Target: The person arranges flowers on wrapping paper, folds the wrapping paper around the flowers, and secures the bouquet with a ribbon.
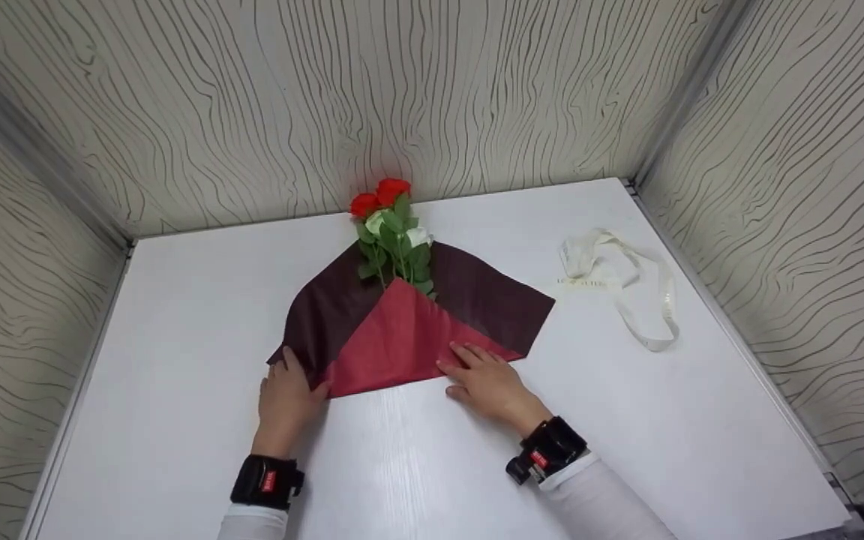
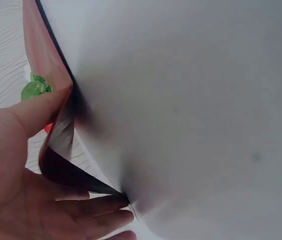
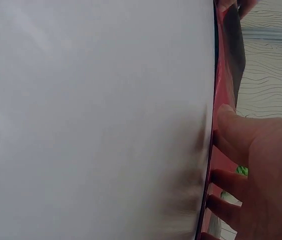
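Note:
A sheet of wrapping paper, dark maroon with a red front flap folded up, lies on the table around a small bunch of roses. Red and white blooms and green leaves stick out beyond its far edge. At the paper's left end is my left hand, thumb and fingers spread on the edge; in the left wrist view the paper bulges between them. My right hand rests on the red flap near its right end, fingers extended. The right wrist view shows that hand along the folded edge.
A loose cream ribbon with printed lettering lies in loops at the right of the white table. Patterned panels stand behind the table and along both sides. Black wrist straps sit on both forearms.

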Demonstrator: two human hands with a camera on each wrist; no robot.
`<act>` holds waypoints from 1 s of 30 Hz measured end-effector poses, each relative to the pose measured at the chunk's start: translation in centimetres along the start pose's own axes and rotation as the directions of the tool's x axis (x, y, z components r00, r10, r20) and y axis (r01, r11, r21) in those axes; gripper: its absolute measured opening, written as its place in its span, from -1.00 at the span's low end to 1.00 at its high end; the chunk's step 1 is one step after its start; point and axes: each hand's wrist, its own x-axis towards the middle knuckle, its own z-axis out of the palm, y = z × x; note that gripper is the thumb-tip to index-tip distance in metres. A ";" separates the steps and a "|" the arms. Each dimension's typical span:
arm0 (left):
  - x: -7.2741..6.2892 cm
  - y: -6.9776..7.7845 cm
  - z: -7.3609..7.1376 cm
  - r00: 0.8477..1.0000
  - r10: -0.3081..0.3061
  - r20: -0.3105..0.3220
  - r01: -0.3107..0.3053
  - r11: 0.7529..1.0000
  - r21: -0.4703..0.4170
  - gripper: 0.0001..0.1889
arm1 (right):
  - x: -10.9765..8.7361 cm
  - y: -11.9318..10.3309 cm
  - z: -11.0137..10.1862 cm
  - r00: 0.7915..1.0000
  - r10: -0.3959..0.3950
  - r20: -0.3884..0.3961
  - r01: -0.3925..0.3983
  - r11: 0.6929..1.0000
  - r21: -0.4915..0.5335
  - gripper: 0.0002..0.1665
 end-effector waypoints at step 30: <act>-0.5 7.1 1.7 0.888 0.460 0.010 -0.314 0.622 -0.717 -0.28 | 0.0 0.1 0.1 1.000 -0.030 -0.010 0.029 0.999 -0.021 -0.38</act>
